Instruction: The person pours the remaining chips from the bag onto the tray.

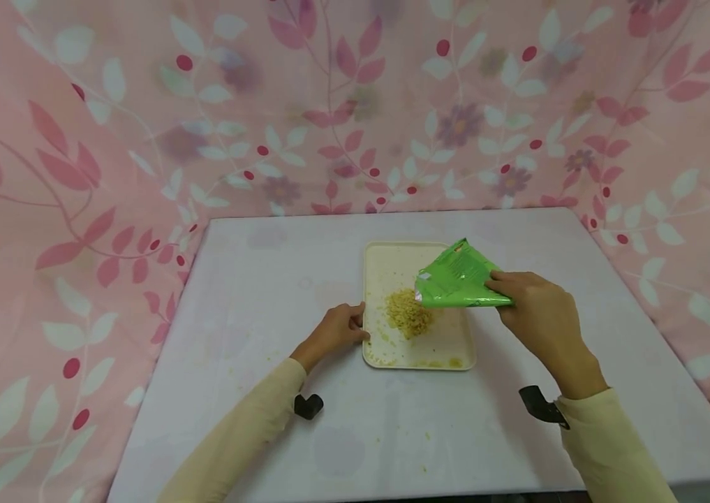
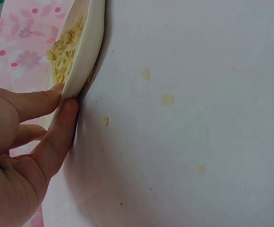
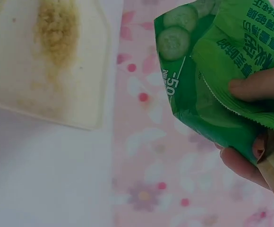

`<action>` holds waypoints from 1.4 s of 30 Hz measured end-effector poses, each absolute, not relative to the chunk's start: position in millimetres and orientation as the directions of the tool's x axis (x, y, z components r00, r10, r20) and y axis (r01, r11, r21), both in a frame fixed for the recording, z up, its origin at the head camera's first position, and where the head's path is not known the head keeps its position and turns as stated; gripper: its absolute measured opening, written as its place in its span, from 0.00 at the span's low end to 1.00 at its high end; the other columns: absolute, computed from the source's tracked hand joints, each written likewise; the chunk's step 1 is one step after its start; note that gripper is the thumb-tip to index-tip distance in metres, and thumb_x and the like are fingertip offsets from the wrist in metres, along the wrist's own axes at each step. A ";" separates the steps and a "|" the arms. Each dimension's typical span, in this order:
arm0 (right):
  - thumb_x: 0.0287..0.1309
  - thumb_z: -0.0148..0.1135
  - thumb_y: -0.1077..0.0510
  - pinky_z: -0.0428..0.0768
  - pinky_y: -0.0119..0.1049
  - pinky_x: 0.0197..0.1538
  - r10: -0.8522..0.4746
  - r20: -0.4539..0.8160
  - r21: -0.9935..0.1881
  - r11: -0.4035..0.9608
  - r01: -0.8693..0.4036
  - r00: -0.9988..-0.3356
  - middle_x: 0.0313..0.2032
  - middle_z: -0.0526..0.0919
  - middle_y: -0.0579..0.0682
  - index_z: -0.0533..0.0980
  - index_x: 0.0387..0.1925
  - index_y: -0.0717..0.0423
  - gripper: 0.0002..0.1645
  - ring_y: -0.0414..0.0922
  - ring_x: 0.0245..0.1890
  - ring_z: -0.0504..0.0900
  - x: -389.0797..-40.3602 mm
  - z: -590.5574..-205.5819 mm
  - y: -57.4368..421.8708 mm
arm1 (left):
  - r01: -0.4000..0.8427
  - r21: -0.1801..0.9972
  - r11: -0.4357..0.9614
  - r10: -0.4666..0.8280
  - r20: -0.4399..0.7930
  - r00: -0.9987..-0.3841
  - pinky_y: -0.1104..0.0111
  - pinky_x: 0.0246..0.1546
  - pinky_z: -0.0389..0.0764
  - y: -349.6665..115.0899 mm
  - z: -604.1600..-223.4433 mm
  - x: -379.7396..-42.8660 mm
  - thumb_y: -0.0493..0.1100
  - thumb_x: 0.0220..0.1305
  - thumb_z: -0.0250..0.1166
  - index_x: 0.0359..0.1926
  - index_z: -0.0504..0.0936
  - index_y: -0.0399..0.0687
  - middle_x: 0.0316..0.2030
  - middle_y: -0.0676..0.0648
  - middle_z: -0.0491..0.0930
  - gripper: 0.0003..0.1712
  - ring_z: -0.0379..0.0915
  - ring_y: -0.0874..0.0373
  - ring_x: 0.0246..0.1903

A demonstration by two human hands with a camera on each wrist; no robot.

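A green snack bag (image 1: 460,279) with cucumber slices printed on it hangs tilted above the right part of a cream tray (image 1: 417,358). My right hand (image 1: 542,314) grips the bag; in the right wrist view the thumb presses its crimped edge (image 3: 241,111). On the tray lies a pile of yellow crushed crumbs (image 1: 408,314), partly hidden by the bag in the head view. My left hand (image 1: 336,332) holds the tray's left rim, and the left wrist view shows the fingertips (image 2: 70,108) pinching that rim.
Small crumbs (image 2: 167,99) lie scattered on the white tablecloth (image 1: 279,279), left of the tray and near the front. A pink floral curtain (image 1: 355,105) surrounds the table on its back and sides. Black straps (image 1: 308,406) show at both wrists.
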State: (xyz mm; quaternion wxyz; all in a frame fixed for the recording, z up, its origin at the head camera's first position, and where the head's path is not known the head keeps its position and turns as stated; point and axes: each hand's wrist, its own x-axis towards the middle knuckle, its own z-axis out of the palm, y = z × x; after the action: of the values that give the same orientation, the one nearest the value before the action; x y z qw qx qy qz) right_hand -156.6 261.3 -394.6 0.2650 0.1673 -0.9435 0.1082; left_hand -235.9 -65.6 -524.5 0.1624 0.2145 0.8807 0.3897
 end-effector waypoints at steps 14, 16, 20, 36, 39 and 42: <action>0.38 0.68 0.73 0.78 0.53 0.22 -0.254 0.507 -0.118 0.926 -0.358 -0.824 0.42 0.87 0.55 0.87 0.38 0.57 0.20 0.57 0.39 0.84 -163.2 -402.7 263.8 | 0.247 0.747 0.617 0.503 -0.132 -0.854 0.70 0.34 0.76 -65.7 -524.3 -237.2 0.39 0.54 0.75 0.67 0.68 0.33 0.36 0.48 0.77 0.41 0.73 0.61 0.32; 0.39 0.69 0.72 0.77 0.53 0.21 -0.252 0.467 -0.123 0.931 -0.344 -0.848 0.42 0.87 0.55 0.87 0.38 0.57 0.19 0.58 0.37 0.84 -164.5 -404.9 262.0 | 0.244 0.749 0.616 0.504 -0.136 -0.853 0.70 0.34 0.76 -66.0 -524.8 -237.4 0.39 0.54 0.75 0.67 0.68 0.34 0.36 0.48 0.77 0.41 0.73 0.61 0.32; 0.39 0.68 0.73 0.78 0.52 0.22 -0.244 0.525 -0.105 0.932 -0.347 -0.815 0.42 0.87 0.54 0.87 0.38 0.57 0.20 0.55 0.40 0.84 -159.6 -397.3 258.8 | 0.241 0.759 0.605 0.510 -0.137 -0.849 0.70 0.33 0.77 -65.8 -525.5 -237.3 0.39 0.54 0.75 0.67 0.68 0.33 0.36 0.49 0.77 0.41 0.74 0.62 0.32; 0.39 0.66 0.74 0.78 0.52 0.22 -0.261 0.582 -0.079 0.924 -0.373 -0.770 0.41 0.87 0.54 0.87 0.38 0.58 0.20 0.54 0.40 0.85 -158.1 -388.6 261.1 | 0.223 0.758 0.613 0.494 -0.147 -0.857 0.71 0.32 0.76 -65.3 -523.5 -237.1 0.39 0.54 0.75 0.68 0.67 0.34 0.36 0.49 0.76 0.42 0.73 0.61 0.32; 0.39 0.68 0.73 0.77 0.52 0.20 -0.261 0.516 -0.093 0.930 -0.356 -0.816 0.42 0.87 0.55 0.87 0.37 0.58 0.19 0.57 0.38 0.84 -160.8 -398.1 259.6 | 0.230 0.755 0.614 0.495 -0.141 -0.857 0.71 0.32 0.76 -65.6 -523.4 -237.4 0.39 0.54 0.75 0.67 0.67 0.34 0.36 0.49 0.76 0.42 0.73 0.61 0.32; 0.40 0.69 0.72 0.78 0.53 0.21 -0.251 0.472 -0.095 0.939 -0.332 -0.845 0.42 0.86 0.56 0.87 0.38 0.58 0.18 0.58 0.38 0.84 -160.1 -402.3 259.2 | 0.246 0.753 0.610 0.504 -0.129 -0.854 0.71 0.33 0.76 -65.5 -523.6 -238.2 0.39 0.54 0.75 0.66 0.69 0.34 0.35 0.48 0.76 0.40 0.73 0.61 0.32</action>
State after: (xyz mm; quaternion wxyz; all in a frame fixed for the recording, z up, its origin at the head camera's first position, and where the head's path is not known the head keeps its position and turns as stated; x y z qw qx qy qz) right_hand -160.1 259.2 -402.3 0.2327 0.1523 -0.9566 0.0867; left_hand -238.2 -65.5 -523.6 0.1665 0.2127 0.8817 0.3868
